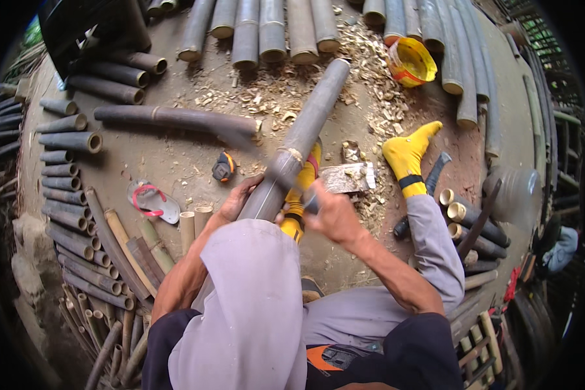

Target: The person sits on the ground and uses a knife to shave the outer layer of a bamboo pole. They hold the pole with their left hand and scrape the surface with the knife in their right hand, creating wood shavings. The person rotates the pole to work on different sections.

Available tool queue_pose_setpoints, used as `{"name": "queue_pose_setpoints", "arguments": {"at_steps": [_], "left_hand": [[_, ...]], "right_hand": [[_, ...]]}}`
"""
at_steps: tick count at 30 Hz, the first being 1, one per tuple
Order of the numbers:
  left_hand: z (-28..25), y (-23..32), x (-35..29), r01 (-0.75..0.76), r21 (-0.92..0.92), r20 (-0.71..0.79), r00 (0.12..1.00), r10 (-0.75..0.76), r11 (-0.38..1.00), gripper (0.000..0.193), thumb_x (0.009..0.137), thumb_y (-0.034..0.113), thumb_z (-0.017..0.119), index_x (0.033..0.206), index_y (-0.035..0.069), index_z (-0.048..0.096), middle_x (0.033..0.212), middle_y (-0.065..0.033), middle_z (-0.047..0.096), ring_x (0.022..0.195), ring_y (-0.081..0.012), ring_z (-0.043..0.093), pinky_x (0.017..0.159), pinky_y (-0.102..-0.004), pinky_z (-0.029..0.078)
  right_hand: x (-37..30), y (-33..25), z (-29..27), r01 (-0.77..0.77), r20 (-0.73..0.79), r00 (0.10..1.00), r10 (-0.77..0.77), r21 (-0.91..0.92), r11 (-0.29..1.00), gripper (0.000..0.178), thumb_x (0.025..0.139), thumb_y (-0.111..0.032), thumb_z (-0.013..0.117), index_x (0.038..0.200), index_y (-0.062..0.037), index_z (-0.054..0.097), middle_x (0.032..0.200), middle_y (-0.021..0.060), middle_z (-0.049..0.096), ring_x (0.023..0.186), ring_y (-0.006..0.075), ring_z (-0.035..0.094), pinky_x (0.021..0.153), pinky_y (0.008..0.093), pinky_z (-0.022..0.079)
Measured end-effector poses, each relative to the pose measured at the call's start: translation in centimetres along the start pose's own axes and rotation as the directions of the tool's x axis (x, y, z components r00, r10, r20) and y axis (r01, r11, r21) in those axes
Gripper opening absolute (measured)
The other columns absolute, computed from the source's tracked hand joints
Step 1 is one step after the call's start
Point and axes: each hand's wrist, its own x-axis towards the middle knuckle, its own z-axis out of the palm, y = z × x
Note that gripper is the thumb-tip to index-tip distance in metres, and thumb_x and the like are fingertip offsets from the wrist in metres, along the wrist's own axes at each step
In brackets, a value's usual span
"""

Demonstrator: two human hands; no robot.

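Observation:
A long dark bamboo pole [309,123] slants away from me across my raised left knee. My left hand [239,198] grips its near part from the left side. On the pole's upper side is a pale cut patch by a node. My right hand [335,214] is closed round the handle of a machete [283,179]. Its dark blade, smeared by motion, crosses over the pole toward the upper left; whether it touches the pole I cannot tell. My left foot, in a yellow sock [294,221], is beside the pole, partly hidden by it.
Another bamboo pole [175,119] lies at left, near a tape measure [224,167] and a flip-flop [153,201]. Wood chips [370,84] litter the ground around a yellow-red bucket [412,62]. A flat wooden block [348,177] lies right of the pole. Cut bamboo pieces [71,195] line the sides.

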Motion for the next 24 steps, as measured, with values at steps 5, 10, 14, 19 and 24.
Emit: {"name": "queue_pose_setpoints", "arguments": {"at_steps": [5, 10, 14, 19, 24], "left_hand": [[-0.4, -1.1, 0.3, -0.067, 0.071, -0.3, 0.95, 0.086, 0.995, 0.064, 0.087, 0.055, 0.051, 0.119, 0.0, 0.051, 0.087, -0.0217, 0.061, 0.063, -0.0323, 0.063, 0.053, -0.0396, 0.055], [-1.0, -0.9, -0.3, -0.03, 0.049, -0.306, 0.951, 0.044, 0.998, 0.064, 0.086, 0.055, 0.051, 0.118, -0.001, 0.052, 0.087, -0.0222, 0.061, 0.062, -0.0322, 0.063, 0.052, -0.0397, 0.055], [-1.0, -1.2, -0.2, 0.006, -0.04, -0.303, 0.953, -0.018, 0.999, 0.063, 0.086, 0.055, 0.051, 0.117, -0.001, 0.052, 0.087, -0.0226, 0.061, 0.062, -0.0322, 0.063, 0.052, -0.0398, 0.055], [-2.1, -1.9, 0.8, -0.22, 0.125, -0.284, 0.926, 0.247, 0.967, 0.061, 0.087, 0.05, 0.053, 0.122, 0.0, 0.048, 0.089, -0.0247, 0.059, 0.074, -0.032, 0.064, 0.059, -0.0397, 0.055], [-1.9, -1.8, -0.1, -0.066, -0.084, -0.155, 0.987, 0.052, 0.994, 0.06, 0.086, 0.047, 0.056, 0.124, 0.002, 0.048, 0.098, -0.0244, 0.06, 0.08, -0.0329, 0.064, 0.066, -0.0406, 0.055]], "right_hand": [[3.3, 5.6, -1.6, -0.286, -0.196, 0.942, 0.272, -0.043, 0.957, 0.035, 0.078, -0.018, 0.066, 0.098, -0.0013, 0.043, 0.069, 0.0218, 0.063, 0.06, 0.0395, 0.064, 0.055, 0.0469, 0.055], [-0.1, 0.0, 0.5, 0.032, 0.059, 0.998, -0.025, -0.125, 0.992, 0.03, 0.073, -0.008, 0.061, 0.097, -0.0033, 0.045, 0.067, 0.0214, 0.062, 0.057, 0.0364, 0.064, 0.055, 0.0467, 0.056], [2.3, 2.9, -0.3, -0.097, -0.098, 0.991, 0.088, -0.094, 0.991, 0.031, 0.073, -0.007, 0.063, 0.097, -0.0015, 0.043, 0.066, 0.0225, 0.061, 0.058, 0.0388, 0.063, 0.052, 0.0469, 0.054], [-0.2, -0.9, -0.6, 0.08, 0.069, 0.995, -0.072, -0.111, 0.991, 0.034, 0.069, -0.01, 0.07, 0.093, -0.0059, 0.046, 0.068, 0.0224, 0.062, 0.064, 0.0379, 0.065, 0.057, 0.044, 0.053], [5.0, 4.4, -2.2, -0.306, -0.142, 0.94, 0.312, 0.058, 0.95, 0.03, 0.073, -0.01, 0.068, 0.092, -0.0029, 0.047, 0.07, 0.0224, 0.063, 0.061, 0.0374, 0.064, 0.056, 0.0422, 0.053]]}}
